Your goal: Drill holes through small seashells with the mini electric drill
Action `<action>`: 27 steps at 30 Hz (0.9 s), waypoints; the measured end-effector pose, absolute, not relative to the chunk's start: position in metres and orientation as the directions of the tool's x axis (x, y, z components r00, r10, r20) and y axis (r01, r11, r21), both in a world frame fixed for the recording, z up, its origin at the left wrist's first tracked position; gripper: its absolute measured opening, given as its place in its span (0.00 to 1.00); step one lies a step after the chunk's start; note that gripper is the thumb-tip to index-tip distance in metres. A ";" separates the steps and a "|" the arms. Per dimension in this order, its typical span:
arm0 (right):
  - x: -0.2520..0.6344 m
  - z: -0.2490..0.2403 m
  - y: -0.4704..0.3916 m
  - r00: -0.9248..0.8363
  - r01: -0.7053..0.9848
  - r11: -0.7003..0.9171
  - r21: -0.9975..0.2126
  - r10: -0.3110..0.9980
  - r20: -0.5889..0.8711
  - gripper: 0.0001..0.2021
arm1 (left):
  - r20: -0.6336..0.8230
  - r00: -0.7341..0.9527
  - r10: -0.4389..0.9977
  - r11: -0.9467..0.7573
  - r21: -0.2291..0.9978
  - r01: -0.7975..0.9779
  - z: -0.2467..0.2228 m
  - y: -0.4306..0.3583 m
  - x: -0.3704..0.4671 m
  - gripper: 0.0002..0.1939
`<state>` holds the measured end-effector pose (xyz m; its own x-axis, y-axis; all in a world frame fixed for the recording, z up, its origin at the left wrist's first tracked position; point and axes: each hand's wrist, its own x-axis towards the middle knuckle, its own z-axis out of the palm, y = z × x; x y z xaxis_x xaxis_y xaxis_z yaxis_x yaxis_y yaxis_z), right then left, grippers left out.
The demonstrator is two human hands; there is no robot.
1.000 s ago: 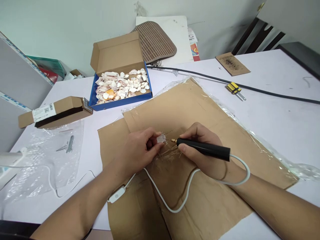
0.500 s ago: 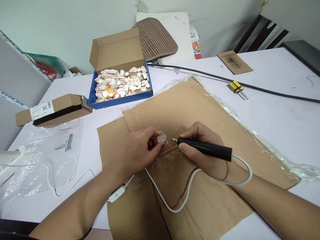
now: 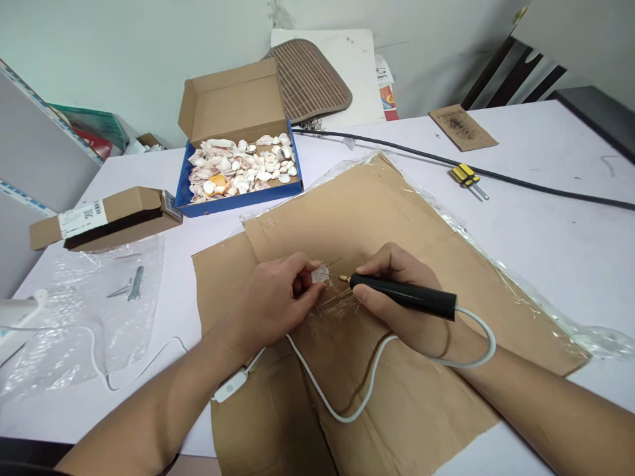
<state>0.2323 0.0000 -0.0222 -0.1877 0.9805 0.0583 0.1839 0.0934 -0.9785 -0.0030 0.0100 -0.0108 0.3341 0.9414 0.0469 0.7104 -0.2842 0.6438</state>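
Between the thumb and forefinger of my left hand point(image 3: 280, 294) is a small, pale, translucent shell point(image 3: 321, 274), held over the cardboard. My right hand point(image 3: 404, 297) grips a black pen-shaped electric drill point(image 3: 404, 295) like a pencil. Its brass chuck carries a thin bit that points left, with the tip at the shell; whether it has gone into the surface I cannot tell. A white cable point(image 3: 347, 418) runs from the drill's back end in a loop to an inline switch point(image 3: 231, 385) beside my left forearm.
Flattened cardboard point(image 3: 357, 218) lies under both hands. Behind it stands an open blue box point(image 3: 243, 203) of shells. At left are a narrow carton point(image 3: 124, 218) and a small wrench point(image 3: 135, 284) on clear plastic. A black cord point(image 3: 417, 152) and yellow-handled screwdrivers point(image 3: 465, 174) lie at the right.
Both hands keep almost the same pose, with the drill bit still at the shell. The view has shifted very slightly.
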 end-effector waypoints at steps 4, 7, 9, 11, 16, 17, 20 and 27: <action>0.233 -0.021 -0.001 -0.190 0.185 0.097 -0.978 0.980 0.061 0.08 | 0.053 0.338 0.939 -0.291 0.645 0.706 -0.011 0.010 -0.003 0.10; 0.233 -0.021 0.000 -0.191 0.196 0.105 -0.975 0.979 0.067 0.07 | 0.061 0.339 0.939 -0.295 0.648 0.702 -0.011 0.010 -0.003 0.09; 0.233 -0.020 0.000 -0.190 0.201 0.105 -0.974 0.980 0.066 0.07 | 0.060 0.341 0.938 -0.297 0.647 0.702 -0.011 0.009 -0.003 0.10; 0.233 -0.020 0.001 -0.189 0.202 0.102 -0.974 0.980 0.063 0.07 | 0.059 0.343 0.938 -0.298 0.645 0.703 -0.011 0.009 -0.003 0.10; 0.232 -0.019 0.001 -0.194 0.191 0.088 -0.978 0.980 0.050 0.08 | 0.062 0.344 0.937 -0.301 0.645 0.703 -0.011 0.009 -0.003 0.10; 0.232 -0.019 0.001 -0.196 0.190 0.089 -0.978 0.979 0.051 0.08 | 0.065 0.346 0.936 -0.304 0.645 0.701 -0.012 0.010 -0.003 0.10; 0.233 -0.019 0.000 -0.200 0.194 0.098 -0.976 0.978 0.058 0.08 | 0.083 0.353 0.932 -0.320 0.645 0.694 -0.013 0.010 -0.003 0.09; 0.233 -0.017 0.000 -0.192 0.219 0.096 -0.971 0.980 0.053 0.06 | 0.122 0.364 0.923 -0.354 0.639 0.683 -0.014 0.009 -0.004 0.10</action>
